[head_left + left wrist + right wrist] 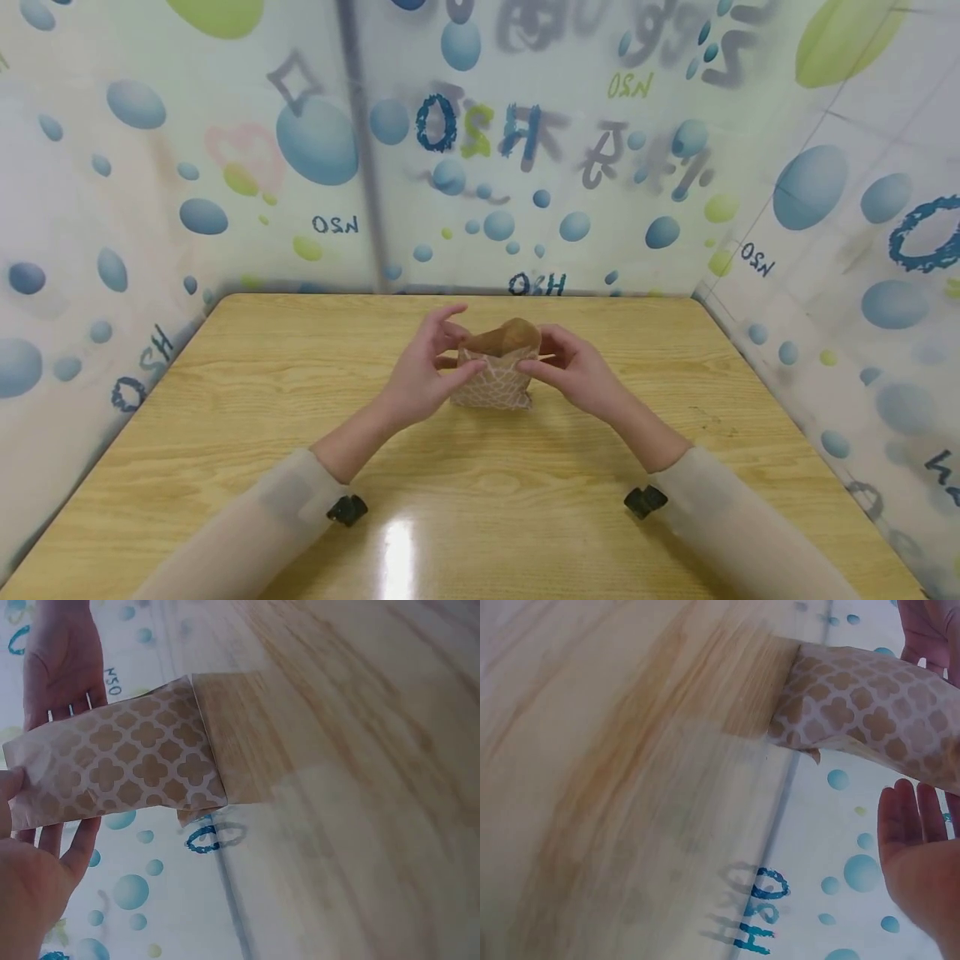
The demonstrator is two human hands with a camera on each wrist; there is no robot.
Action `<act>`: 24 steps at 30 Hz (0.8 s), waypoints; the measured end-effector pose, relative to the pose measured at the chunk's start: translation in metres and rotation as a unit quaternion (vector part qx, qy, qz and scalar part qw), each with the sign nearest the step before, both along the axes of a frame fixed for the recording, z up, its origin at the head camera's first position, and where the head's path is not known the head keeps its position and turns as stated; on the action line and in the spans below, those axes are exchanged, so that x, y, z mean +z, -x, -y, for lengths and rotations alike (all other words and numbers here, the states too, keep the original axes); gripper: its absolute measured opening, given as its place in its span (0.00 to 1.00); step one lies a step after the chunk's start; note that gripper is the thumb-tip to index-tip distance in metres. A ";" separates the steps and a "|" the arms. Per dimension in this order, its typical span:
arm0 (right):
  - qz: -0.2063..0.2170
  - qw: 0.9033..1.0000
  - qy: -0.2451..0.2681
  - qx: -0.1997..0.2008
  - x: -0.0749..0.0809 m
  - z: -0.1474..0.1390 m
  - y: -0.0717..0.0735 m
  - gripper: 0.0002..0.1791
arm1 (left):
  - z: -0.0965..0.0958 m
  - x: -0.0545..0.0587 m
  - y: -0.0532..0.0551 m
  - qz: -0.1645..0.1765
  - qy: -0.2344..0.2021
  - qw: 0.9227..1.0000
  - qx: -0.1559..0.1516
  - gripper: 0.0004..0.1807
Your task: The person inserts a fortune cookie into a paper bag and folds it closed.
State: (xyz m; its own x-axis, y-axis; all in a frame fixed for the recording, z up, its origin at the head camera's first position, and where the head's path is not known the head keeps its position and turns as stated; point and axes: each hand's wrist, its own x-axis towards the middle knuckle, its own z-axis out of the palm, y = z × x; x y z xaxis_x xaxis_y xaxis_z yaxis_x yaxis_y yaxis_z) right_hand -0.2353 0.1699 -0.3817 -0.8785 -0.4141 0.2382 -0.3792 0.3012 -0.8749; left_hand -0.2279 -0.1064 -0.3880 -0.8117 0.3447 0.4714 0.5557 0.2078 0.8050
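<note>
A small brown paper bag (491, 385) with a white lattice print stands upright on the wooden table, its mouth spread and the plain brown inside of its back panel showing. My left hand (429, 367) holds the left side of the mouth, thumb on the front panel and fingers behind. On the other side, my right hand (581, 372) pinches the right edge with its thumb at the front rim and fingers behind the paper. In the left wrist view, the bag (142, 754) stretches between both hands, with its base against the tabletop. The right fingertips are partly hidden behind the bag.
The light wood table (480, 483) reaches to a back wall (480, 208) printed with blue and green bubbles and lettering. Similar panels stand at left and right. Dark clips (347, 510) sit at both sleeve cuffs.
</note>
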 end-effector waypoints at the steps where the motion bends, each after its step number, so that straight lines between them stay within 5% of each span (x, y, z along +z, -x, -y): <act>1: 0.014 1.000 0.006 -0.001 0.000 0.001 0.000 0.22 | 0.000 0.000 0.000 0.016 -0.003 1.000 0.002 0.30; 8: 0.028 0.999 0.030 -0.024 -0.004 0.007 0.000 0.12 | 0.001 0.000 0.000 0.053 0.000 0.998 0.023 0.07; 24: 0.005 0.999 0.002 -0.047 -0.002 0.009 0.002 0.11 | 0.009 0.004 0.007 0.136 -0.018 0.990 0.015 0.07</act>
State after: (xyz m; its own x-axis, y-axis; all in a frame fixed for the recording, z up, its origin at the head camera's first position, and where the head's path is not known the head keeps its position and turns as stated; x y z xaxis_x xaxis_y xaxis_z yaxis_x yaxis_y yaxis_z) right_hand -0.2375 0.1604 -0.3840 -0.9157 -0.3284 0.2315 -0.3413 0.3319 -0.8794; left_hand -0.2346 -0.1152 -0.3842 -0.9200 0.3057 0.2452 0.3113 0.1902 0.9311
